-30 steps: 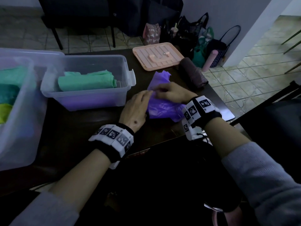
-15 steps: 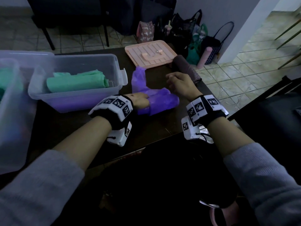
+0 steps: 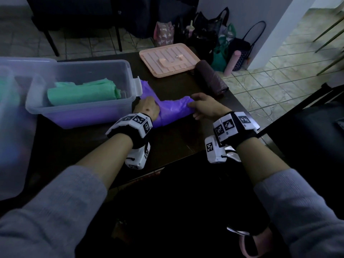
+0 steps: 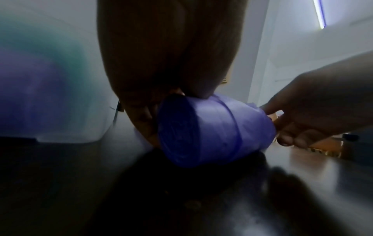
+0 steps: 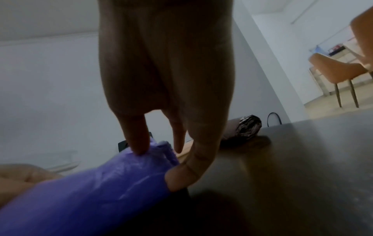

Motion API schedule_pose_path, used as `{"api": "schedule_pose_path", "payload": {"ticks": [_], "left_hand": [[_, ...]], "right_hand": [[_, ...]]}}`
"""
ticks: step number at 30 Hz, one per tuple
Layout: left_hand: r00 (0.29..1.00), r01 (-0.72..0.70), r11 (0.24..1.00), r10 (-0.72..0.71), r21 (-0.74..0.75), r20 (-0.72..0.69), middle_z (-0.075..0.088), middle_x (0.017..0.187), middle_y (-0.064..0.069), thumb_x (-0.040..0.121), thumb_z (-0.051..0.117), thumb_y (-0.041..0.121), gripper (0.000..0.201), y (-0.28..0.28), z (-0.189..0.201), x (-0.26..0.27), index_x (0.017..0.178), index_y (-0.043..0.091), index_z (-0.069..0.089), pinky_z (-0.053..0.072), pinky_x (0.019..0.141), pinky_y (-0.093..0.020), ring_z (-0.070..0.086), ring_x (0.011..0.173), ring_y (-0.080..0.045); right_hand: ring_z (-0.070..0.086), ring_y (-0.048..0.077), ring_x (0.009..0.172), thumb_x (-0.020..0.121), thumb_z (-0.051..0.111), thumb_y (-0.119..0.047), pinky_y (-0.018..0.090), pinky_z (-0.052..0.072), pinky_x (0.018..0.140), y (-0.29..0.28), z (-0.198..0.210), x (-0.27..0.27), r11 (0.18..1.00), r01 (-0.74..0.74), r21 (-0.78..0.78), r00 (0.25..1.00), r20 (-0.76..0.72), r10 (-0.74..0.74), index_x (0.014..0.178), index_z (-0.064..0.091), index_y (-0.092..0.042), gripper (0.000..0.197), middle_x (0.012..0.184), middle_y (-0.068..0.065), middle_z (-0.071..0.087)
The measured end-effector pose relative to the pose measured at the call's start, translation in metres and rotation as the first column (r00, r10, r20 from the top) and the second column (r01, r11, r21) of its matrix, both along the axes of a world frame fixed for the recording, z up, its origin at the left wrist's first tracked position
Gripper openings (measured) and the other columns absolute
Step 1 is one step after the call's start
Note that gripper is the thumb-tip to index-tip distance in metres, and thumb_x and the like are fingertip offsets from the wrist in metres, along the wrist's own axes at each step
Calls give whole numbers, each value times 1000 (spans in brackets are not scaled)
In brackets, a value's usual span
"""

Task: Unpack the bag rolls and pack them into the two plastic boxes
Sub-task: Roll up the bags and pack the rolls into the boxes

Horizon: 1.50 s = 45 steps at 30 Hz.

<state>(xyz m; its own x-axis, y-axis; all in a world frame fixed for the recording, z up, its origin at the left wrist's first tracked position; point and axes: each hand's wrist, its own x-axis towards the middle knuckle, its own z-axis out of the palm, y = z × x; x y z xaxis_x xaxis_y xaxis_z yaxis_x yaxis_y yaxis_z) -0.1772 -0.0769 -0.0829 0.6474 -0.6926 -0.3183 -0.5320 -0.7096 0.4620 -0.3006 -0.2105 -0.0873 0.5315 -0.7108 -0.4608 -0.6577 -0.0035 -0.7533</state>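
- On the dark table [image 3: 178, 138], right in the middle, there's a purple bag roll [image 3: 173, 110] lying on its side, just to the right of the nearer clear plastic box [image 3: 78, 110], with a loose purple tail running up toward the box's latch
- left hand [image 3: 147, 108] is on the roll's left end, thumb and fingers [image 4: 141, 115] curled around it; the left wrist view shows the roll's round end face tucked against the palm
- right hand [image 3: 206, 107] has the other end, fingers [image 5: 137, 140] bent down onto the crinkled plastic and the thumb tucked under it, so it's a pinch more than a full grip
- that nearer box already holds a green bag roll [image 3: 83, 94] lying lengthwise, and there's something purple showing through the bottom, can't tell exactly what
- second plastic box [image 3: 16, 146] sits at the far left edge of the shot, bigger and blurry, with some teal-green stuff inside
- a dark brown bag roll [image 3: 211, 77] lies at the far right of the table, apart from both hands
- just left of it, touching or nearly so, is a peach-pink lid [image 3: 168, 59] lying flat
- bunch of bags [image 3: 204, 34] on the floor past the table's far edge
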Motion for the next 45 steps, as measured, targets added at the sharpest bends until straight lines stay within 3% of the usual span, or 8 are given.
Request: {"api": "schedule_pose_path", "payload": {"ticks": [5, 12, 19, 26, 30, 32, 37, 45], "left_hand": [[993, 90, 995, -93, -40, -68, 47, 138, -14, 96, 39, 14, 37, 3, -3, 4, 131, 13, 50, 35, 102, -37, 46, 125, -31], [945, 278, 863, -325, -423, -43, 52, 129, -3, 78, 47, -12, 58, 8, 2, -4, 122, 23, 60, 39, 104, -35, 50, 117, -17], [871, 472, 778, -483, -415, 86, 58, 129, 0, 79, 55, 4, 42, 20, -16, -3, 113, 24, 67, 38, 107, -35, 52, 120, -16], [988, 68, 841, -132, -536, -81, 63, 120, -5, 89, 45, 2, 36, 13, 0, -7, 116, 14, 64, 34, 91, -15, 55, 114, -19], [856, -438, 781, 210, -446, -473, 60, 121, -19, 86, 47, 32, 39, -11, 3, 4, 112, 6, 62, 46, 98, -40, 57, 112, -33], [849, -429, 838, 247, -337, -467, 57, 125, -21, 90, 47, 28, 40, -18, 0, 2, 116, 0, 58, 46, 98, -42, 56, 115, -36], [926, -346, 924, 308, -162, -217, 50, 131, -23, 88, 55, 21, 46, -24, -16, 5, 125, -6, 51, 45, 100, -40, 51, 120, -36], [891, -277, 955, 214, -106, -400, 54, 131, -19, 88, 62, 26, 50, -24, -18, 16, 127, -4, 52, 44, 101, -40, 52, 121, -33]], "right_hand": [[48, 15, 59, 89, 59, -21, 26, 44, 52, -1, 0, -4, 1000, -27, 6, 998, -52, 27, 93, 55, -15, 8, 75, 7, 48], [53, 18, 74, 88, 54, -14, 26, 49, 58, -1, 6, -9, 989, -140, 51, 989, -39, 142, 96, 56, -29, 17, 108, 10, 52], [53, 16, 68, 91, 55, -32, 27, 47, 56, 4, 6, -8, 990, -70, 126, 997, -23, 73, 94, 58, -24, 8, 88, 5, 54], [54, 17, 65, 85, 63, -14, 26, 48, 58, -2, 13, -1, 1000, 20, -2, 999, 38, -20, 76, 64, -19, 10, 82, 6, 60], [52, 20, 62, 89, 58, -16, 29, 45, 57, 0, 28, -6, 998, -53, -18, 990, -133, 50, 97, 62, -12, 10, 80, 10, 55], [54, 22, 68, 91, 56, -21, 30, 47, 61, 2, 29, -10, 990, -138, -32, 959, -253, 125, 109, 58, -13, 20, 85, 10, 55], [57, 22, 103, 79, 62, -11, 23, 44, 85, 13, 30, -10, 788, -390, -476, 921, -204, 333, 98, 61, -18, 20, 103, 3, 61], [36, 22, 122, 71, 74, -24, 40, 30, 96, 49, 34, 6, 432, -817, -382, 569, -659, 492, 126, 53, -30, 59, 123, 3, 48]]}}
